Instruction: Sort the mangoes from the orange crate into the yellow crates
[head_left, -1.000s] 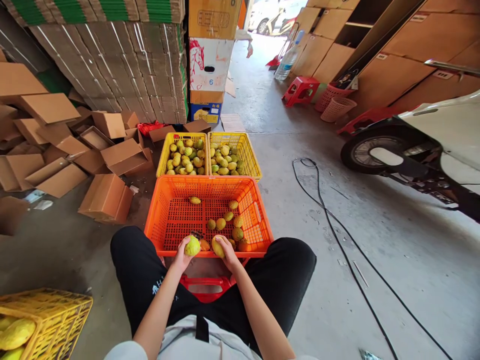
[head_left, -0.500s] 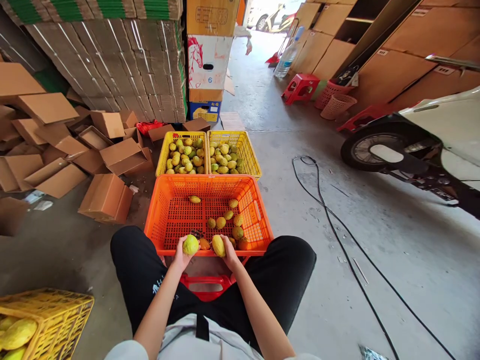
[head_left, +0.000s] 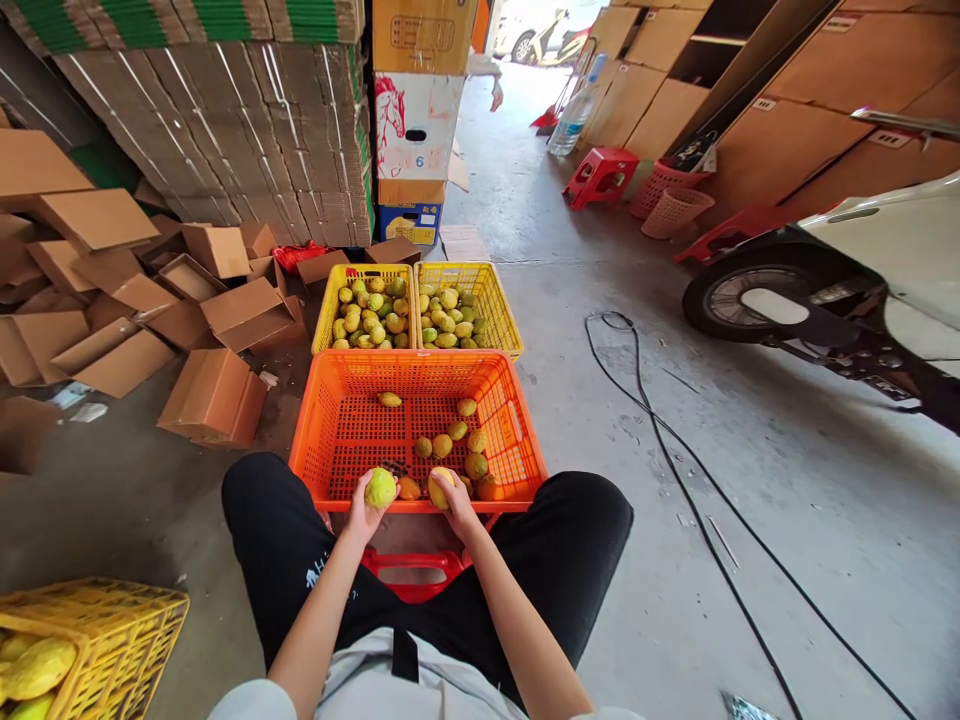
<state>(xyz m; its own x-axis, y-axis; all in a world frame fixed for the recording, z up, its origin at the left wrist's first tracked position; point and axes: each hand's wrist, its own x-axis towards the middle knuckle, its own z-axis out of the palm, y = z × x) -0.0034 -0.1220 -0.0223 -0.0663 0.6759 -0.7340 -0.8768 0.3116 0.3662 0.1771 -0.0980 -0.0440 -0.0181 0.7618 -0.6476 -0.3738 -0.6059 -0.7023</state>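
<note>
A yellow-green lemon [head_left: 381,488] rests in my left hand [head_left: 366,512], the fingers curled round its side and underside. My right hand [head_left: 454,505] grips a yellow lemon [head_left: 439,488], with fingers lying over its top. Both hands are above the near rim of an orange plastic crate [head_left: 330,420] between my knees. Inside it, several dull yellow and brownish lemons [head_left: 442,446] lie mostly toward the right, and a single lemon [head_left: 389,399] lies near the back. An orange-brown fruit [head_left: 409,488] shows between my hands.
Beyond the orange crate stand two yellow crates [head_left: 510,325] of lemons. Another yellow crate [head_left: 127,640] sits at lower left. Open cardboard boxes [head_left: 214,395] are heaped on the left. A black cable [head_left: 686,465] crosses the floor on the right, near a scooter wheel [head_left: 750,305].
My right hand has turned the yellow lemon, and its fingers now cover more of the top. My left hand and its lemon look almost unchanged.
</note>
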